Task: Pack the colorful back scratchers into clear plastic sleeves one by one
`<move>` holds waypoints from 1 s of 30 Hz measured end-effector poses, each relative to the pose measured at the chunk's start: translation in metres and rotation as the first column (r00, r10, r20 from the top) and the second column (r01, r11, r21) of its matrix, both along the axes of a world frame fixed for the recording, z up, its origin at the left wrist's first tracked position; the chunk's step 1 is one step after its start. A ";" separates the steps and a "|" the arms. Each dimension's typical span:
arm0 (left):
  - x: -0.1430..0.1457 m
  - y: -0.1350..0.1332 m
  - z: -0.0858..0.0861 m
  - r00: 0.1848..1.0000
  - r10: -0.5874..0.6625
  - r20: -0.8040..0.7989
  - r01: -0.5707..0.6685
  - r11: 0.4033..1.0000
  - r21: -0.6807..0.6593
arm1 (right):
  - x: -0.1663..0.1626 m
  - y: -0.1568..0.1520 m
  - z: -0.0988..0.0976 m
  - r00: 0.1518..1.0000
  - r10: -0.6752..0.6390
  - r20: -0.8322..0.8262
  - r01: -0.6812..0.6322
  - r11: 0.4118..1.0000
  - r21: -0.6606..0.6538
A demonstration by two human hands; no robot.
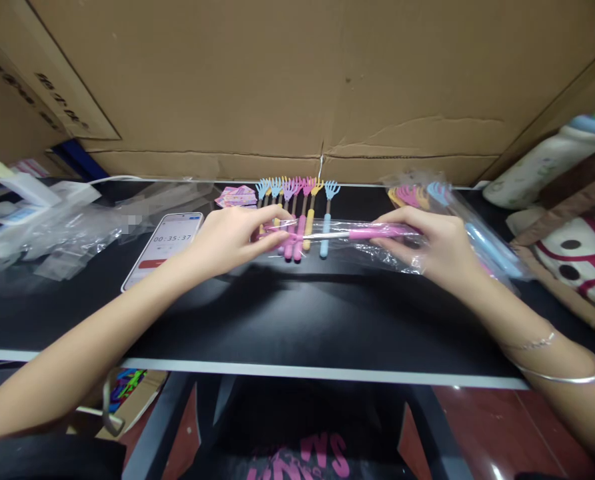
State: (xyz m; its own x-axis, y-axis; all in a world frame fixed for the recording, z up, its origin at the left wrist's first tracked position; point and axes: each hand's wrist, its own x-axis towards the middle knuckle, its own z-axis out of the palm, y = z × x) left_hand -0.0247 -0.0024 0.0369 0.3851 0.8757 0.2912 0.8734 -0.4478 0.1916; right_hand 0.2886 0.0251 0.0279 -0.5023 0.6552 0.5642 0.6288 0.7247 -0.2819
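Observation:
My left hand (237,237) pinches the left end of a clear plastic sleeve (377,250) held above the black table (297,320). Inside the sleeve lies a pink-handled back scratcher (372,233) with a metal shaft. My right hand (430,243) grips the sleeve and the pink handle at the right end. Just behind my hands lies a row of several coloured back scratchers (297,213), hand-shaped heads pointing to the back.
A phone (165,247) showing a timer lies left of my hands. Empty clear bags (52,233) pile at far left. A bag of more scratchers (467,220) lies at right. Pink cards (236,196) sit behind. A cardboard wall (297,87) closes off the back.

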 end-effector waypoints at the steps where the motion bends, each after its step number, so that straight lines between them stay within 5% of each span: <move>1: 0.000 0.001 -0.002 1.000 -0.020 0.016 0.020 1.000 -0.008 | -0.001 0.000 -0.001 1.000 0.006 -0.002 -0.006 1.000 -0.021; 13: 0.002 0.007 -0.017 0.959 -0.219 0.181 0.234 0.970 -0.062 | -0.005 -0.002 -0.007 0.997 0.069 -0.034 -0.071 0.996 -0.054; 30: -0.002 0.011 -0.017 0.941 -0.194 0.278 0.243 0.957 -0.156 | -0.005 0.002 -0.001 0.969 0.017 -0.245 -0.086 0.957 -0.275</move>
